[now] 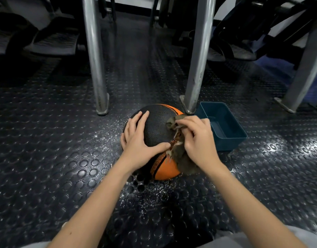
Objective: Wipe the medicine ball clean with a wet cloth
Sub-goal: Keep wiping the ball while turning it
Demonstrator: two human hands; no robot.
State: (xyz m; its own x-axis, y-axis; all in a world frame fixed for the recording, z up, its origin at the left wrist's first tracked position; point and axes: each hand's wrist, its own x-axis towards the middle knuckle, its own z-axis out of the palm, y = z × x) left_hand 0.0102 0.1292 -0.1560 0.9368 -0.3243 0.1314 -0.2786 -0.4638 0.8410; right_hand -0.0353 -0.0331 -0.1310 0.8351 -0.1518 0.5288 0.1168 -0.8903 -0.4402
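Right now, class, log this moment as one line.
left hand: rests on medicine ball | right hand: grips cloth on ball | blue tub: beside ball

Dim room, light from above. Glare patches on studded floor, left and right sides. Deep shadow along far edge. Wide-angle bending at edges. Right hand, cloth slightly motion-blurred.

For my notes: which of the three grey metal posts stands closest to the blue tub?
The middle post, its foot beside the far left corner of the blue tub; the others stand farther off.
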